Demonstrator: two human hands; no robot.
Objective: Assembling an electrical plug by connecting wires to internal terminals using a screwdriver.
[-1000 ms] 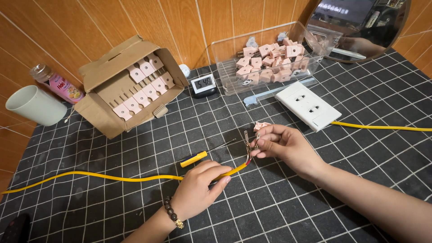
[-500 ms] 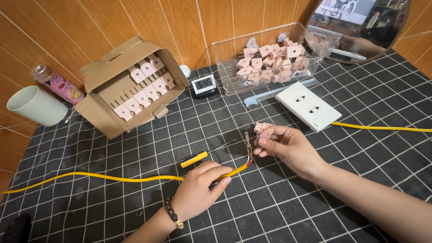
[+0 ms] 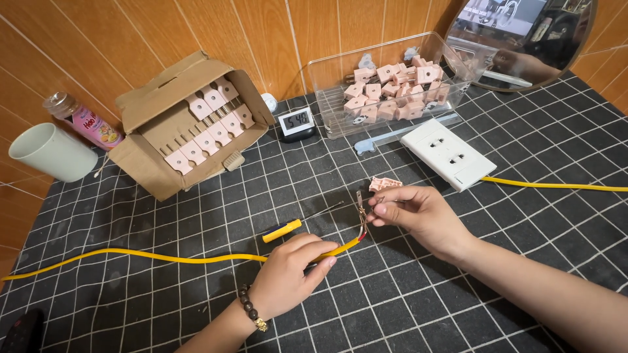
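Taking the yellow cable point(image 3: 163, 255) as the landmark, the tabletop point(image 3: 458, 294) under it is a dark grid mat. At the far side of the mat from the cable sit a cardboard box point(image 3: 190, 124) of pink plug parts and a clear tub point(image 3: 392, 85) of more of them. A white socket block point(image 3: 448, 153) lies beyond the cable's stripped end, with a second yellow lead running off from it.

The work looks partly done: the cable's outer sheath is already cut back and its bare wires point(image 3: 362, 212) stand up from the end, but no plug is fitted yet. One pink plug part point(image 3: 384, 184) lies just past the wires, untouched.

The left hand point(image 3: 291, 274) is closed over the cable near its stripped end, pressing it to the mat. The right hand point(image 3: 418, 212) pinches the bare wires between thumb and fingertips, wrist resting low. A yellow and blue screwdriver point(image 3: 282, 230) lies just beside the cable.
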